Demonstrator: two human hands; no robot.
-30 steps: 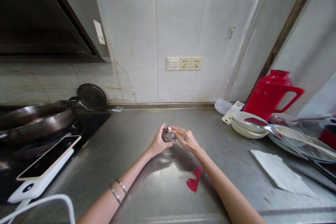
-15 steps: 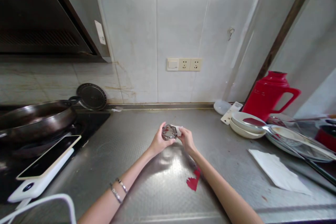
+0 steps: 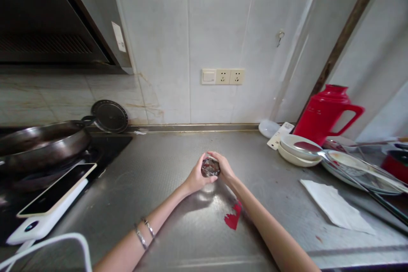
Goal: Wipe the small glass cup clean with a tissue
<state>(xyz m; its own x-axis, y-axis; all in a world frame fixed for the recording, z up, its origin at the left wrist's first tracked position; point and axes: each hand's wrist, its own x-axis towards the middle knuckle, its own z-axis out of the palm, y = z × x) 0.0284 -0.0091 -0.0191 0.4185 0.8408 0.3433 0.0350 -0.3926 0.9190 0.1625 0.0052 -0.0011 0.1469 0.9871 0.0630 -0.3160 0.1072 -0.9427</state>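
Above the middle of the metal counter, my left hand (image 3: 196, 178) is wrapped round the left side of a small, round, shiny glass dish (image 3: 210, 167). Its rim looks faceted, and dark and reddish tones show in it. My right hand (image 3: 225, 166) curves round the far and right side of the same dish, fingers closed against it. The fingertips of both hands nearly meet behind the rim. Whether anything else lies under my right palm is hidden. Nearer to me, a torn red scrap (image 3: 233, 216) lies on the counter beside my right forearm.
Left are a pan (image 3: 44, 144) on the black hob, a phone (image 3: 57, 189) on a white power bank (image 3: 44, 221) and a white cable (image 3: 76, 238). Right stand a red thermos jug (image 3: 321, 114), stacked bowls (image 3: 298, 157), plates with utensils, and a white paper napkin (image 3: 334, 206).
My right hand has shifted from pinching a white piece at the dish's right side to wrapping round the dish. The white piece no longer shows. Both hands sit slightly lower in view.
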